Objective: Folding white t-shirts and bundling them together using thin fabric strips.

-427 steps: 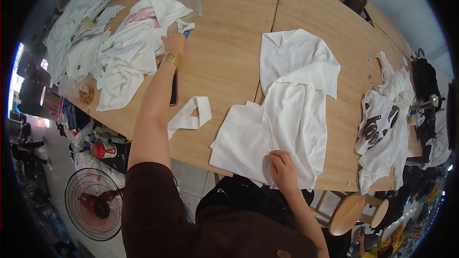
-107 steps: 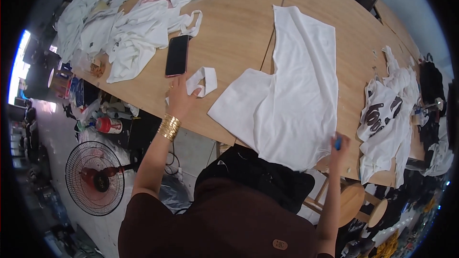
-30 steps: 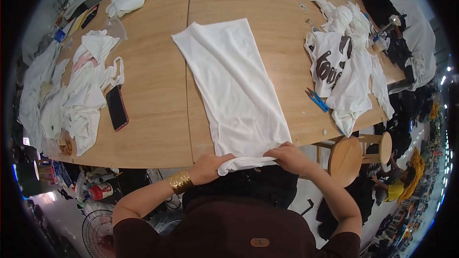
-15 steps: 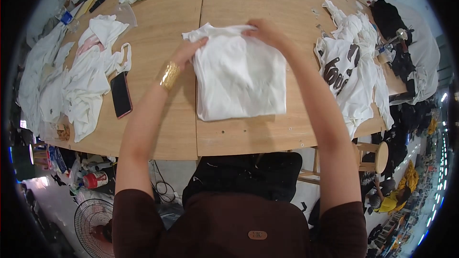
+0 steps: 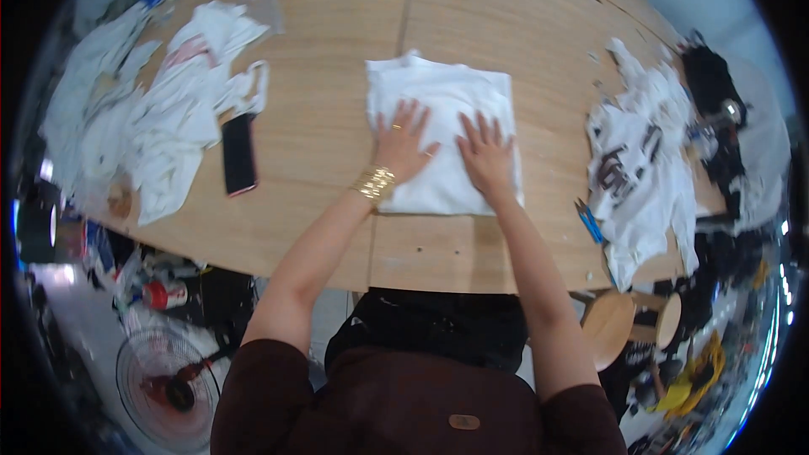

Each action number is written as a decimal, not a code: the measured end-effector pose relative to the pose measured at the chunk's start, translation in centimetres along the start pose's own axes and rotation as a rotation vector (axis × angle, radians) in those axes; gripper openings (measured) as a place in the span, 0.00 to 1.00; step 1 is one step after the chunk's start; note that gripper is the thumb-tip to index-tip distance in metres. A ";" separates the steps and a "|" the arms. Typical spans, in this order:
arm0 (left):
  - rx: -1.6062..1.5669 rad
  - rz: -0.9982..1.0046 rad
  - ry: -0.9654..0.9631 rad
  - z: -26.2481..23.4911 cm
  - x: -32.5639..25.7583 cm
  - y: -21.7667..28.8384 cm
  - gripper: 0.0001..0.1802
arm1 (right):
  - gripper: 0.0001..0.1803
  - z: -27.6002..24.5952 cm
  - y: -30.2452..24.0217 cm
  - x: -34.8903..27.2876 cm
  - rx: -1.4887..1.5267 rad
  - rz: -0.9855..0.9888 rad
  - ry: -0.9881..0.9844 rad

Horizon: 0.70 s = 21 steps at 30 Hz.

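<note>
A long wooden table (image 5: 320,211) carries a folded white garment (image 5: 442,97) at its middle. A heap of white clothes (image 5: 160,118) and a dark phone (image 5: 238,153) lie left; printed white shirts (image 5: 640,177) and a blue tool (image 5: 590,221) lie right.

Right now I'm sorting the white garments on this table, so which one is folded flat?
The white garment under both hands, left hand and right hand, at the table's middle: a neat rectangle. The others lie crumpled in heaps.

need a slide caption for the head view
Both hands, left and right, press flat on a folded white garment on a wooden table, a phone to the left.
</note>
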State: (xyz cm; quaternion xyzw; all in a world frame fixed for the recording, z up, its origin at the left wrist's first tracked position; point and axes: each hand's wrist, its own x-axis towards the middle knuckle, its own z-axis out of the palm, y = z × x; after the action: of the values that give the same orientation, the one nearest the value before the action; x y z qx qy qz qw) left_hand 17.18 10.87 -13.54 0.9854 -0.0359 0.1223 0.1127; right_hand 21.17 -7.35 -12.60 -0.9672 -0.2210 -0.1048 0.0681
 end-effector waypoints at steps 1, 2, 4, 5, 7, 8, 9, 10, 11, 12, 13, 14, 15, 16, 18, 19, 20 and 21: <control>-0.034 0.019 -0.014 0.0 -0.7 1.2 0.37 | 0.26 -0.3 1.1 -1.0 -0.016 -0.007 0.006; -0.057 0.026 -0.025 -0.1 -1.8 1.7 0.37 | 0.26 -1.3 0.9 -2.2 0.004 0.004 -0.036; -0.102 0.139 0.006 -1.2 -4.1 2.8 0.32 | 0.26 -2.1 1.8 -4.7 0.047 0.031 -0.077; -0.082 0.103 0.013 -2.4 -4.5 1.5 0.32 | 0.26 -2.5 1.9 -5.8 0.039 0.029 -0.085; -0.668 0.063 -0.122 -5.0 -5.8 -1.1 0.23 | 0.26 -3.7 1.5 -7.5 0.038 0.042 -0.122; -0.556 -0.137 0.023 -7.1 -6.2 -2.3 0.15 | 0.25 -4.2 1.8 -8.2 0.066 0.040 -0.132; -0.526 -0.212 0.104 -7.6 -6.6 -4.9 0.15 | 0.25 -4.5 2.2 -8.8 0.091 0.042 -0.143; -0.494 -0.280 0.186 -8.5 -6.9 -8.0 0.15 | 0.25 -5.1 2.2 -9.4 0.097 0.028 -0.144; -0.395 -0.411 0.175 -8.9 -7.2 -11.3 0.13 | 0.24 -5.5 2.1 -9.9 0.150 0.052 -0.168; -0.301 -0.534 0.160 -9.1 -7.3 -14.3 0.12 | 0.23 -5.7 2.0 -10.2 0.198 0.085 -0.191; -0.036 -0.489 0.175 -9.5 -7.2 -16.7 0.11 | 0.23 -5.9 2.0 -10.3 0.194 0.092 -0.189; 0.232 -0.439 0.190 -9.8 -7.2 -18.9 0.09 | 0.21 -5.9 1.9 -10.5 0.224 0.071 -0.142; 0.402 -0.405 0.280 -8.9 -8.0 -21.5 0.07 | 0.19 -5.9 1.5 -10.4 0.261 0.039 -0.097; 0.420 -0.439 0.218 -8.7 -7.4 -22.3 0.07 | 0.19 -6.0 1.5 -10.4 0.252 0.056 -0.093; 0.506 -0.366 0.169 -8.9 -5.8 -22.7 0.07 | 0.16 -6.2 1.3 -10.3 0.344 0.145 -0.054; 0.607 -0.311 0.123 -8.9 -5.1 -22.9 0.08 | 0.16 -6.2 1.1 -10.3 0.333 0.171 -0.049; 0.648 -0.350 0.026 -8.7 -4.3 -23.4 0.09 | 0.16 -6.0 0.9 -10.4 0.384 0.190 -0.031; 0.690 -0.386 -0.071 -8.8 -3.7 -24.0 0.10 | 0.15 -6.0 0.6 -10.4 0.433 0.210 -0.010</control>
State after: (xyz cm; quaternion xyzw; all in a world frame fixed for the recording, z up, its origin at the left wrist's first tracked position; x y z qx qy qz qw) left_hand 13.94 36.36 -11.30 0.9577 0.1893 0.0697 -0.2052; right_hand 11.27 -13.24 -9.21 -0.9482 -0.1369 -0.0427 0.2836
